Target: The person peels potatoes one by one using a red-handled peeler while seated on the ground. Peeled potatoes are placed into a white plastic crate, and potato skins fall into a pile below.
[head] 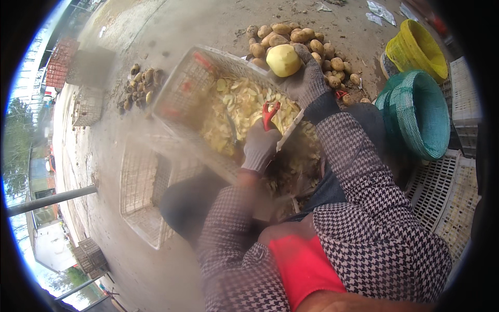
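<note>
My right hand (298, 84), in a grey knit glove, holds a large peeled potato (284, 61) above the rim of a white plastic crate (234, 58). My left hand (262, 141), in a pale knit glove, grips a red-handled peeler (269, 114) over the same crate. Most of the peeler's head is hard to make out. Pale yellow potato peelings (241, 107) lie thick in the crate, and a dark curved strip (231, 126) rests among them. More peelings (306, 150) are heaped between the crate and my legs.
Unpeeled potatoes (300, 37) are piled beyond the crate. A smaller heap of dark potatoes (142, 87) lies to its left. Another white crate (134, 195) stands at left. On the right are a yellow mesh-covered bucket (413, 50), a teal mesh container (397, 109) and slatted plastic crates (436, 187).
</note>
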A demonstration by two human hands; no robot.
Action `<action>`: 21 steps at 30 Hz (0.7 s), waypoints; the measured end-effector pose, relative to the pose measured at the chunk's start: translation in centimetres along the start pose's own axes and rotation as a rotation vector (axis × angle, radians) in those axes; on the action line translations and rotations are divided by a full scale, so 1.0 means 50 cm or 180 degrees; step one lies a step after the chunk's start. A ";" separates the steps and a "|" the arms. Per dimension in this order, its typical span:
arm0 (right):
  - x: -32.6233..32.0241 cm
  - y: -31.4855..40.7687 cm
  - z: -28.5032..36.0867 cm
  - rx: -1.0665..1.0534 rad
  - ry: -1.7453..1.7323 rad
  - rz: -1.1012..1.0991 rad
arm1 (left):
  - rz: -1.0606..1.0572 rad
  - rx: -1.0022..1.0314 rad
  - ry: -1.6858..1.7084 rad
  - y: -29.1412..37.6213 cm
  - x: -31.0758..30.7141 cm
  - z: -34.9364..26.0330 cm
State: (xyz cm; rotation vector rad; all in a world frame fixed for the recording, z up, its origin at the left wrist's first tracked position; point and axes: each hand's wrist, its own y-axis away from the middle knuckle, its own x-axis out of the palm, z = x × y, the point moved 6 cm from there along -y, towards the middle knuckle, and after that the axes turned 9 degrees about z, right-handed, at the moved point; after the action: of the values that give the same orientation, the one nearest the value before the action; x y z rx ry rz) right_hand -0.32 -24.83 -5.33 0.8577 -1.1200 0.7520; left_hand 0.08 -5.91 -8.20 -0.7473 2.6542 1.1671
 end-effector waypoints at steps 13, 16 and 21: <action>0.010 0.024 -0.025 -0.0482 0.1655 -0.0085 | -0.1138 0.0583 -0.0599 0.038 -0.064 -0.095; -0.004 0.017 -0.043 -0.0301 0.1449 0.0042 | -0.1189 0.0801 -0.0720 0.039 -0.062 -0.103; -0.011 0.031 -0.010 -0.0368 0.0885 -0.0566 | -0.0821 -0.0209 -0.1564 -0.009 -0.036 0.010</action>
State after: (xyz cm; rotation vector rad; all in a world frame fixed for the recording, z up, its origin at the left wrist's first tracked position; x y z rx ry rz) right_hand -1.56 -23.68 -5.66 0.7196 -0.8201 0.6303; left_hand 1.83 -5.12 -8.23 -0.6810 2.0637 1.1875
